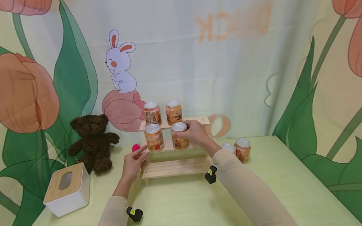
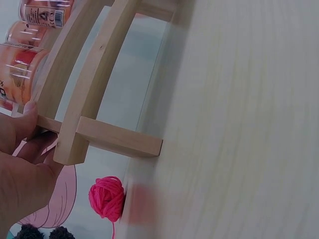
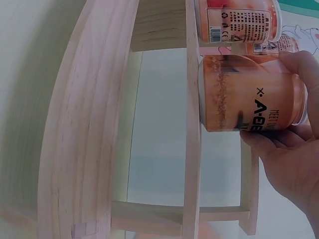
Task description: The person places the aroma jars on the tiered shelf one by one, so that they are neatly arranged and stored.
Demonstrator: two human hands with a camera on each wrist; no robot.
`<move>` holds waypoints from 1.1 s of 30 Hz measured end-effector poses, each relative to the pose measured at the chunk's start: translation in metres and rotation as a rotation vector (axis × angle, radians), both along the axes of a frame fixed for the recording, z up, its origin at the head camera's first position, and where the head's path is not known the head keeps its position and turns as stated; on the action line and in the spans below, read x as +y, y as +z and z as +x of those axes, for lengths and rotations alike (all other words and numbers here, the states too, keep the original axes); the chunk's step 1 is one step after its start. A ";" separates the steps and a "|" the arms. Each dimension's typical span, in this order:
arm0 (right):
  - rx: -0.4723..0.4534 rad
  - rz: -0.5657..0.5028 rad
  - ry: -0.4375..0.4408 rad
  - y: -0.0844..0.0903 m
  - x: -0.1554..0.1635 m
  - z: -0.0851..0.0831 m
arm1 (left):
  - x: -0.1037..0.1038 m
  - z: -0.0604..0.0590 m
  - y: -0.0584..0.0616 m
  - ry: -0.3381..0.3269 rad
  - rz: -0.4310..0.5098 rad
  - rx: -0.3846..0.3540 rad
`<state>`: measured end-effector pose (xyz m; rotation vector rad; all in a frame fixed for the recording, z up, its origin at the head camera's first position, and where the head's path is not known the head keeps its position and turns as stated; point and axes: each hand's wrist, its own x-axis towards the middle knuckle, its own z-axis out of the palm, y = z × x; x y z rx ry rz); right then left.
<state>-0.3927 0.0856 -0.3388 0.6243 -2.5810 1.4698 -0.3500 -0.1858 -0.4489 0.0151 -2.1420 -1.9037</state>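
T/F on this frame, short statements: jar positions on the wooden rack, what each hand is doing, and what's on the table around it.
1. The right hand grips a jar on the middle step of the wooden rack. True.
2. The top step holds three jars. False: two jars stand there, one beside the other.
3. The left hand holds a jar. False: it holds none; it rests against the rack's left end.
4. A pink yarn ball lies by the rack's left side. True.
5. The teddy bear sits on the rack's lowest step. False: it sits on the table, left of the rack.
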 end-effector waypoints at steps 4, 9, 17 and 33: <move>-0.008 -0.001 -0.016 0.001 -0.001 -0.001 | 0.000 0.000 -0.001 -0.003 0.003 0.004; -0.015 -0.016 -0.020 -0.001 -0.001 -0.001 | -0.001 0.000 0.000 -0.007 0.004 0.000; -0.014 -0.074 -0.018 -0.007 0.000 -0.002 | -0.001 0.001 0.001 -0.010 0.003 -0.007; -0.062 -0.250 -0.024 -0.021 0.045 0.031 | 0.000 0.002 0.002 0.012 -0.030 0.001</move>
